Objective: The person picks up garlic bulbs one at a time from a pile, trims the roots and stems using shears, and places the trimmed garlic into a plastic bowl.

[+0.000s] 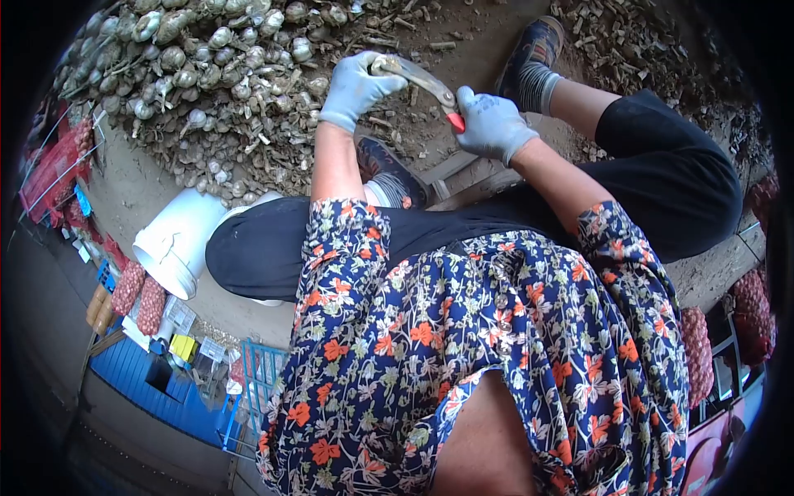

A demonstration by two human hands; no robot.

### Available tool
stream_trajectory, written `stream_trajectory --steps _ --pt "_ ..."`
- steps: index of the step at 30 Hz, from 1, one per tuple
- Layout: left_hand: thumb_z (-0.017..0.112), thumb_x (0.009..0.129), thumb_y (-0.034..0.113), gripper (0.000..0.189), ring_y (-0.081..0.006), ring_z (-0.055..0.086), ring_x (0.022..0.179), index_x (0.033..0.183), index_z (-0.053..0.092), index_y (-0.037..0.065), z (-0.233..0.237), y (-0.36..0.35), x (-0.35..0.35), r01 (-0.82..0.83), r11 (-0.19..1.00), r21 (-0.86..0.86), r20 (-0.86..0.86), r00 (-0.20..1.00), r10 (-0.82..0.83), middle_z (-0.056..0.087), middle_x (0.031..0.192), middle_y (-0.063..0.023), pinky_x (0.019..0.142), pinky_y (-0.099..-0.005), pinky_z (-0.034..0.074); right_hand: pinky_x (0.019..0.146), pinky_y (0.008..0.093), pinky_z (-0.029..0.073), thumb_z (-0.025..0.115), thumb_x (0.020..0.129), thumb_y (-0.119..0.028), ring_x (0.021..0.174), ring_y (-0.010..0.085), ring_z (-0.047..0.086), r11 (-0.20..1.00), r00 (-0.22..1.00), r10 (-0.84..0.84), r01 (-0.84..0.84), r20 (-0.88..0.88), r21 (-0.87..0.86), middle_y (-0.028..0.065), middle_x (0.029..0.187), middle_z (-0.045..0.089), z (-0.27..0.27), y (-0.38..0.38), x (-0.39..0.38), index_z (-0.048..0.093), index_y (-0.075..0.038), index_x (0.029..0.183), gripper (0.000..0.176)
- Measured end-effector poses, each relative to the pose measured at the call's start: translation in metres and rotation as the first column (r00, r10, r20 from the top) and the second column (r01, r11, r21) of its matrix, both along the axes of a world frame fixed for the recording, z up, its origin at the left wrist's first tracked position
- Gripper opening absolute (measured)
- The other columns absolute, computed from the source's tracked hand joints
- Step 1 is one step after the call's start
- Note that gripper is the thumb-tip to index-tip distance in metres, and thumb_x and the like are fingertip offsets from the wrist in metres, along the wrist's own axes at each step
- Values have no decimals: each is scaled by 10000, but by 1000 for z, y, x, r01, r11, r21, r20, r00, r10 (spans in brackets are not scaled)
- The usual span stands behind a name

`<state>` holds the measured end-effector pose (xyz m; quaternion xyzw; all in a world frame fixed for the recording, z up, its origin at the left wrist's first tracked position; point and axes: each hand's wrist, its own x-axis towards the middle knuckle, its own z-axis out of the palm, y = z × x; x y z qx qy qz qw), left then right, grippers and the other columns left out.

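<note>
My left hand (354,87), in a pale grey work glove, is closed around a garlic bulb (382,66) that is mostly hidden by the fingers. A cutting tool (426,81) with a long curved metal blade, a round pivot and a red handle reaches across to it. My right hand (496,126), gloved the same way, grips the tool's red handle; its blade tip overlaps the bulb in this view. Both hands are held out over the dirt floor, above my lower legs. To the left of them lies a large heap of garlic bulbs (219,70).
A cracked white bucket (175,240) lies tilted beside my knee. Filled red mesh sacks (150,306) stand at the left, another sack (696,355) at the right. Cut stem pieces (616,41) litter the ground at the top. A wooden piece (471,188) lies between my legs.
</note>
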<state>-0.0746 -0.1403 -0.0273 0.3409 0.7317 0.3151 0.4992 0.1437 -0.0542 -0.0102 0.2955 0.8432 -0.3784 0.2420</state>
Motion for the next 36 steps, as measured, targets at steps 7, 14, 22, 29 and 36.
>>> stream_trajectory --steps 7,14,22,29,36 --pt "792 693 122 319 -44 555 723 973 672 27 -1 -7 -4 48 997 -62 117 992 -41 651 835 24 660 -215 463 773 430 502 568 805 -270 895 360 644 999 999 32 -31 8 -40 225 922 652 10 -3 6 487 -12 1010 339" --pt "787 688 130 348 -58 582 706 993 651 32 0 -3 0 -92 995 45 159 984 84 657 831 13 643 -218 484 795 462 474 572 798 -241 941 371 604 997 998 -59 59 -7 52 220 986 606 6 5 2 467 -46 1051 336" --pt "638 808 139 441 -75 443 556 1216 506 35 -29 17 -22 -537 843 -15 904 352 240 628 933 -130 478 -175 377 760 408 467 621 764 -293 867 327 595 714 819 -574 504 7 -486 201 911 594 -13 15 12 519 -35 938 328" --pt "662 836 107 312 -192 628 851 1125 556 57 -10 47 -10 -619 761 192 892 434 129 635 1049 -89 736 -322 543 583 260 457 621 856 -221 645 97 537 474 713 -700 508 43 -719 16 745 558 -8 20 3 533 -59 946 205" --pt "625 805 -19 217 -210 622 966 1001 588 67 -22 87 -12 -674 716 181 897 412 161 612 1026 -73 820 -343 554 703 347 469 643 814 -278 731 189 538 472 636 -769 625 56 -621 110 793 577 -10 11 1 543 15 932 332"
